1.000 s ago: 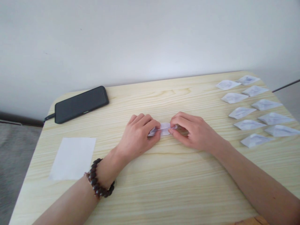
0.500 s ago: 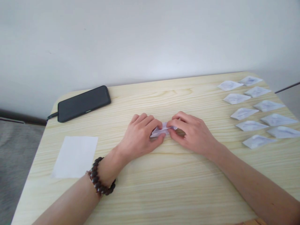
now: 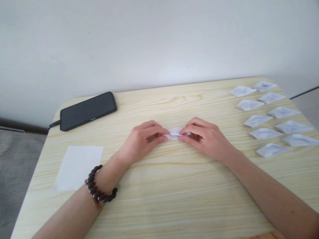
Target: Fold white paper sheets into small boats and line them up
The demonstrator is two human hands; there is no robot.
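Observation:
At the middle of the table, a small folded white paper boat (image 3: 174, 134) is held between both hands. My left hand (image 3: 141, 139) pinches its left end between thumb and fingers, and a dark beaded bracelet (image 3: 96, 187) circles that wrist. My right hand (image 3: 205, 137) grips the right end the same way. Fingertips hide both ends of the paper; a lengthwise slit shows along its middle. Several finished-looking paper boats (image 3: 265, 133) lie in two rows at the right.
A square sheet of white paper (image 3: 77, 166) lies flat at the left. Behind it rests a black phone (image 3: 88, 111) with a cable plugged into its left end. The wooden table (image 3: 169, 205) meets a white wall (image 3: 159, 43) at the back.
My left hand has shifted left, its fingers now together at the paper's left end. The right-hand fingers have closed in, and the paper's two long sides now lie closer together.

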